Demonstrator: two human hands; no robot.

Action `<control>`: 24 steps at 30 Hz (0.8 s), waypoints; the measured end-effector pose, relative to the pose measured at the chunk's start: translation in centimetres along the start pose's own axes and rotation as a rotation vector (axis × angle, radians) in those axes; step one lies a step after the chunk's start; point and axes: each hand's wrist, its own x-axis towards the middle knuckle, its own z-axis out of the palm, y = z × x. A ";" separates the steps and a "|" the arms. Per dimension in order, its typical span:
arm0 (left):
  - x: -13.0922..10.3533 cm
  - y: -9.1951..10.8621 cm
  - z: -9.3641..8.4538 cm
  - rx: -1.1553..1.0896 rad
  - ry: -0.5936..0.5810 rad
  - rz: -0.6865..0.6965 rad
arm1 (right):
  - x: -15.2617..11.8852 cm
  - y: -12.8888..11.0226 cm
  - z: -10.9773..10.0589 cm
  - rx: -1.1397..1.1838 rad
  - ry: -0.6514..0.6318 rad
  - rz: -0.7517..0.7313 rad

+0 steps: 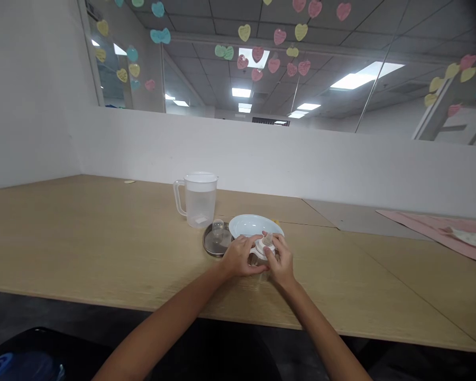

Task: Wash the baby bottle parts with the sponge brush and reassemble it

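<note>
Both hands are on a clear baby bottle [256, 260] with a white collar and a translucent teat [267, 240], held low over the table. My left hand [239, 257] is closed around the bottle's left side. The fingers of my right hand [281, 260] are closed on the white collar [261, 245] beside the teat. Just behind the hands sits a pale blue oval bowl [246, 223], partly covered by them. To their left, a round metal tray [211, 245] carries a clear domed cap [218, 228].
A translucent plastic pitcher [200, 203] stands behind the tray, its handle to the left. At the right lie a grey mat [337, 217] and a pink cloth [420, 227] with a whitish item on it. A white wall and window close off the wooden table [103, 238] at the back.
</note>
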 end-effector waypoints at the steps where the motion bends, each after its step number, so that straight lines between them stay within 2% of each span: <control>1: 0.0 0.0 0.0 0.000 0.004 0.004 | -0.1 0.2 0.0 0.001 -0.009 0.000; 12: -0.2 -0.7 0.4 0.025 0.010 0.031 | -0.2 0.7 0.0 0.047 -0.020 0.016; 16: -0.2 -1.0 0.5 0.025 0.017 0.080 | -0.2 0.8 0.0 0.104 -0.024 0.020; 24: -0.2 -1.4 0.7 0.087 0.044 0.130 | -0.4 0.6 -0.1 0.083 0.096 0.128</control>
